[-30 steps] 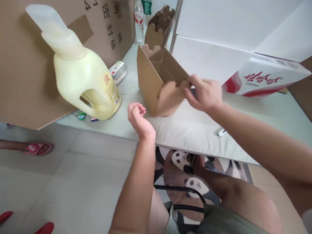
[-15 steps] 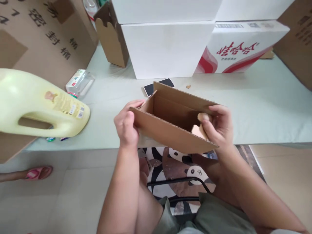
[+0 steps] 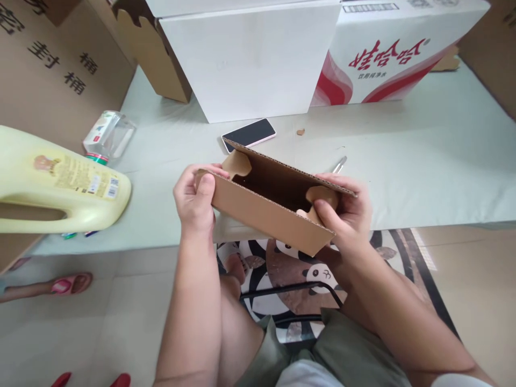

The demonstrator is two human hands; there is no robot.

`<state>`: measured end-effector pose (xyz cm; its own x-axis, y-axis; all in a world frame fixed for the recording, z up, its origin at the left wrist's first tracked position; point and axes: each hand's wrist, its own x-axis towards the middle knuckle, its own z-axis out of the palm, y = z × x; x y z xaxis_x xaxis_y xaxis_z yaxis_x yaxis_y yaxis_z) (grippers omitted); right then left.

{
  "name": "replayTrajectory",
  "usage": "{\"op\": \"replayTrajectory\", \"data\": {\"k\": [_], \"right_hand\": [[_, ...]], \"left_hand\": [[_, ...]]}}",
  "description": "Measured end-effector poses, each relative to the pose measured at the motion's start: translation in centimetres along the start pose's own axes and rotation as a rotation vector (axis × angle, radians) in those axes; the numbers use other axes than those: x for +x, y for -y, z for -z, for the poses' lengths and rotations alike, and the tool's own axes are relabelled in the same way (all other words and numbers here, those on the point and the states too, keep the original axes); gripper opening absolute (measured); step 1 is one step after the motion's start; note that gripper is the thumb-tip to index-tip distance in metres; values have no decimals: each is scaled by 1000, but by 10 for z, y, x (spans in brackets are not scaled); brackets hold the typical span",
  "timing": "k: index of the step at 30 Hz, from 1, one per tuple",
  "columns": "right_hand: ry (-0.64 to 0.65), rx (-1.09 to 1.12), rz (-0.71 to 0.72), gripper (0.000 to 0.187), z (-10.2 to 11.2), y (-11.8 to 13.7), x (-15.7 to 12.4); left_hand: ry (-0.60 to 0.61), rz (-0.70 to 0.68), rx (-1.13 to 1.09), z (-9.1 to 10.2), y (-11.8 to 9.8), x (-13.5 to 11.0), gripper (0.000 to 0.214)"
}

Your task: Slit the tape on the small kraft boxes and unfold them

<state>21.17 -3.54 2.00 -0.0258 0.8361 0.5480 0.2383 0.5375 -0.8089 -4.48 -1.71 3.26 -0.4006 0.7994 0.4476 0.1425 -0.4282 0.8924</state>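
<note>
A small brown cardboard box [image 3: 266,217], open on top, is held over the near edge of the pale green table [image 3: 423,166]. My left hand [image 3: 193,199] grips its left end, thumb on the front wall. My right hand [image 3: 346,215] is closed on the right end, fingers pressing a rounded end flap inward. Another rounded flap stands at the left end inside the box.
A black phone [image 3: 249,133] and a pen [image 3: 339,164] lie behind the box. A large pale yellow jug [image 3: 60,185] lies at left beside a clear plastic bottle [image 3: 108,137]. White cartons [image 3: 250,59], a red-printed carton [image 3: 387,59] and brown boxes [image 3: 52,70] line the back. Another person's foot in a pink slipper [image 3: 68,284] is on the floor.
My right hand pulled the box from the table toward me, and my left hand took its left end. The box turned lengthwise and now sits between both hands; the view swung right.
</note>
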Motion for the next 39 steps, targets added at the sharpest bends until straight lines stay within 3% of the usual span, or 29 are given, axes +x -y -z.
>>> {"op": "replayTrajectory", "data": {"k": [2, 6, 11, 17, 22, 32, 35, 39], "right_hand": [[29, 24, 46, 21, 1, -1, 1], [35, 92, 127, 35, 2, -3, 3], [19, 38, 64, 38, 1, -2, 2], [24, -40, 133, 37, 0, -4, -4], [60, -185, 239, 38, -3, -4, -6], [96, -197, 263, 42, -1, -1, -4], [48, -166, 203, 43, 2, -11, -4], [-83, -99, -20, 44, 7, -32, -7]], "left_hand": [[15, 34, -9, 0, 0, 1, 41], [60, 44, -21, 4, 4, 2, 40], [90, 53, 28, 9, 10, 3, 40], [205, 108, 94, 10, 0, 3, 17], [220, 107, 121, 8, -5, 2, 17], [169, 147, 127, 8, -1, 5, 14], [148, 137, 145, 9, 0, 6, 13], [125, 147, 149, 12, 1, 8, 12]]}}
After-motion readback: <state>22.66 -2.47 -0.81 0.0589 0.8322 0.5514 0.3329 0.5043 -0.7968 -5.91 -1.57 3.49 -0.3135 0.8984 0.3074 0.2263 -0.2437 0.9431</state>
